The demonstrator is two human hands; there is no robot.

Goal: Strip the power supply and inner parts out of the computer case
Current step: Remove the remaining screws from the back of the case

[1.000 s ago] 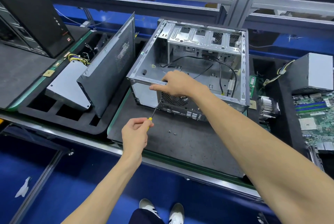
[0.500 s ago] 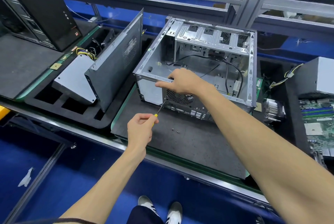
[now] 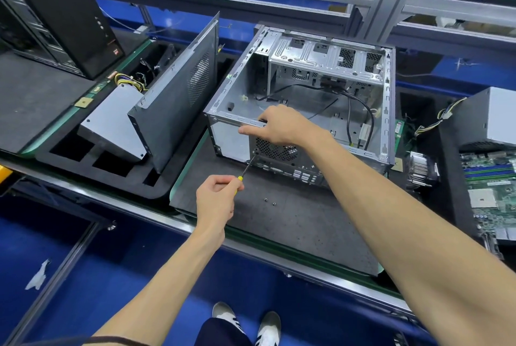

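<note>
An open silver computer case (image 3: 234,86) lies on its side on a dark mat (image 3: 293,228), with black cables (image 3: 360,111) loose inside. My right hand (image 3: 282,127) grips the case's near top rail above the rear fan grille (image 3: 275,150). My left hand (image 3: 216,200) holds a yellow-handled screwdriver (image 3: 247,168), its tip set at the grille's left corner. Two small screws (image 3: 269,201) lie on the mat just in front of the case.
A dark side panel (image 3: 178,94) leans on a grey power supply (image 3: 111,127) in a black foam tray at left. A black tower (image 3: 55,10) stands at far left. At right lie a heatsink (image 3: 420,169), a motherboard (image 3: 491,186) and another power supply (image 3: 491,119).
The hands and screwdriver keep the same hold on the case. The view has shifted slightly, so everything sits a little further right and lower in frame.
</note>
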